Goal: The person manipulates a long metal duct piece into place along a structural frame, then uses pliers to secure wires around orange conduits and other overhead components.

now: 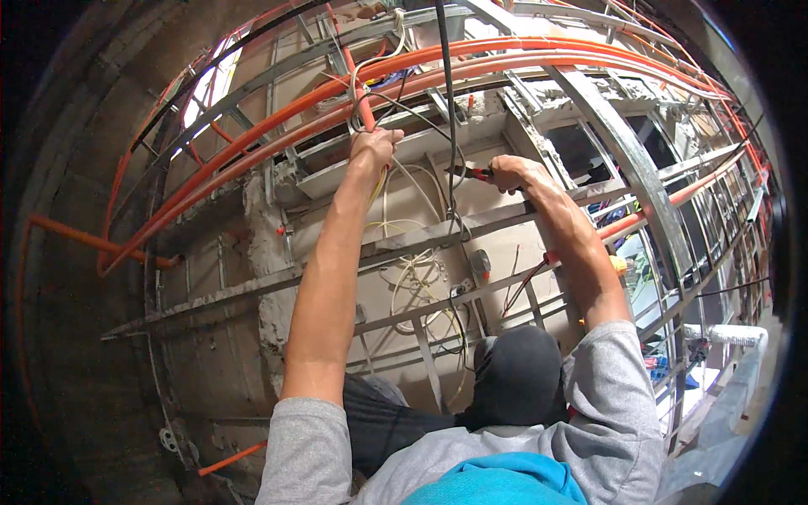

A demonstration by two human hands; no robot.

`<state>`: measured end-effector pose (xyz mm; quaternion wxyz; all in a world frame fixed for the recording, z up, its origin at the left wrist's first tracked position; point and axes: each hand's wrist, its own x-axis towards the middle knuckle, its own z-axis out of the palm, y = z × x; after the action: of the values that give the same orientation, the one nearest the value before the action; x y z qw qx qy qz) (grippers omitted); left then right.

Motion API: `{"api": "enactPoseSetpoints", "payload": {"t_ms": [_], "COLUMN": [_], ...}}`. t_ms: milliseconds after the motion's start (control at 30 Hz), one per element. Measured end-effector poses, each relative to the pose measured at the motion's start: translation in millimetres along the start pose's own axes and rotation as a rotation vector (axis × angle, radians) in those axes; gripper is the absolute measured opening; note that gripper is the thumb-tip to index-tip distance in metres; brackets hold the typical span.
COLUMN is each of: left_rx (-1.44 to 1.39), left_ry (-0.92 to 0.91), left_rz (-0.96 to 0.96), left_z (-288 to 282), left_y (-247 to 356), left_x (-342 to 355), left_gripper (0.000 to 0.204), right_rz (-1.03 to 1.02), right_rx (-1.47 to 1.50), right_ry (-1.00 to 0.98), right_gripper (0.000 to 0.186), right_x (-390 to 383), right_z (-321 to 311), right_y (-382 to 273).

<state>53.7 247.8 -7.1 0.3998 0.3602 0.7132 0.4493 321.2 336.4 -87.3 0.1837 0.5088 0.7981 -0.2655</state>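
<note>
My left hand [373,150] is closed round the lower end of an orange conduit [364,108], with thin yellow and white wires [383,181] hanging just below it. My right hand [507,174] grips a tool with red and black handles [480,173], like pliers, its dark head pointing left near a hanging black cable [451,147]. I cannot make out whether the tool's jaws touch that cable. Both forearms are raised among the metal framing.
Galvanized metal channels [614,160] and bundled orange conduits [252,126] cross above and around me. Below lie loose wires [412,273] over pale panels and my dark-clothed leg [518,370]. A rough concrete wall [76,151] is at left, with a silver wrapped pipe [724,332] at right.
</note>
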Motion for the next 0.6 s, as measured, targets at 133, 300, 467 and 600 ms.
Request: {"api": "enactPoseSetpoints", "payload": {"t_ms": [133,300,467,600], "left_rx": [-0.013,-0.077,-0.054,-0.105], "left_ry": [0.021,-0.012,-0.012,0.005], "left_rz": [-0.023,-0.01,0.008,0.0], "left_z": [-9.2,7.3,-0.8,-6.9], "left_y": [-4.2,-0.4,-6.6,-21.1], "left_x": [1.9,2.2,5.7,18.2], "left_gripper": [0.025,0.025,0.026,0.028], "right_rz": [-0.055,-0.109,-0.228,-0.425], "right_rx": [-0.004,0.034,0.448,0.334], "right_ry": [0.022,0.055,0.299,0.476], "right_gripper": [0.023,0.02,0.026,0.031], "right_x": [11.6,24.6,-2.3,-23.7], "right_z": [5.8,1.3,-14.8,-46.8], "right_y": [-5.0,25.7,-3.8,-38.8]}}
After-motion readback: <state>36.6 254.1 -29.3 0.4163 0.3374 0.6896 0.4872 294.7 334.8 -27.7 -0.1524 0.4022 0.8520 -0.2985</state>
